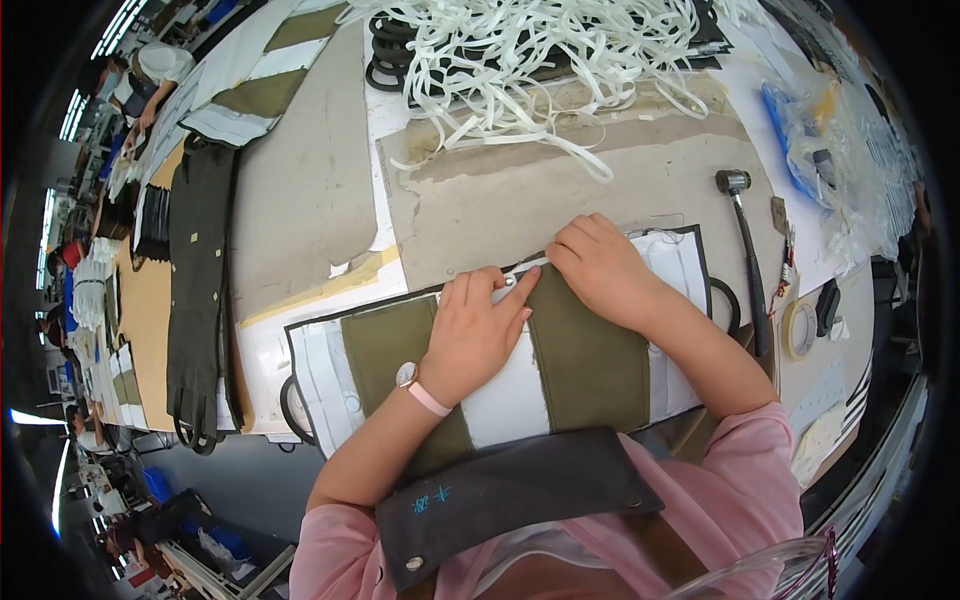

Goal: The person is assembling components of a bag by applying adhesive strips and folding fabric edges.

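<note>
A sewn fabric panel [590, 370], white with olive-green bands and a dark bound edge, lies on the table before me. My left hand [465, 325] rests on its middle, the index finger stretched toward the far edge and the other fingers bent at that edge. A small round pale piece sits beside this index finger. Just to the right, my right hand [603, 268] has its fingers bent over the same edge, gripping it; the fingertips are partly hidden. Black loops stick out from both sides of the panel.
A tangle of white straps [550, 60] covers the far table. A hammer [745, 250] and a tape roll [799, 330] lie at right, near a clear plastic bag [850, 150]. Dark folded fabric pieces [200, 290] hang along the left side. Other people are working far left.
</note>
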{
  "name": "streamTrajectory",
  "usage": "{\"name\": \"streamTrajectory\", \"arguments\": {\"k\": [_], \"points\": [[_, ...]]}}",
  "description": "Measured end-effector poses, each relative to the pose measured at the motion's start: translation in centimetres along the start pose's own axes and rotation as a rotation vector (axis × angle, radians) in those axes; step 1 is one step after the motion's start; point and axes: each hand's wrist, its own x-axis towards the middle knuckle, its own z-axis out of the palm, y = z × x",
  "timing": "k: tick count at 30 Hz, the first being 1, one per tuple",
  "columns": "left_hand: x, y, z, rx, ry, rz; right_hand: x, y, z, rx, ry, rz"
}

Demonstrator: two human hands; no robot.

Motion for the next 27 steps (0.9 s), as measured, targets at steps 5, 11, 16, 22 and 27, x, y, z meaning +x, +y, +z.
{"name": "streamTrajectory", "arguments": {"k": [5, 11, 16, 22, 27], "points": [[0.0, 0.1, -0.1, 0.014, -0.003, -0.02, -0.9, 0.2, -1.2, 0.042, 0.064, 0.005], [0.5, 0.9, 0.1, 0.19, 0.043, 0.104, -1.6, 0.0, -1.5, -0.051, 0.059, 0.076], [0.8, 0.1, 0.2, 0.156, -0.034, 0.212, -1.2, 0.4, -1.8, -0.119, -0.035, 0.007], [1.1, 0.0, -0.4, 0.081, -0.067, 0.169, -0.9, 0.3, -1.3, -0.109, 0.013, 0.037], [1.0, -0.2, -0.1, 0.074, -0.077, 0.156, -0.8, 0.3, -1.4, -0.135, 0.018, 0.022]]}}
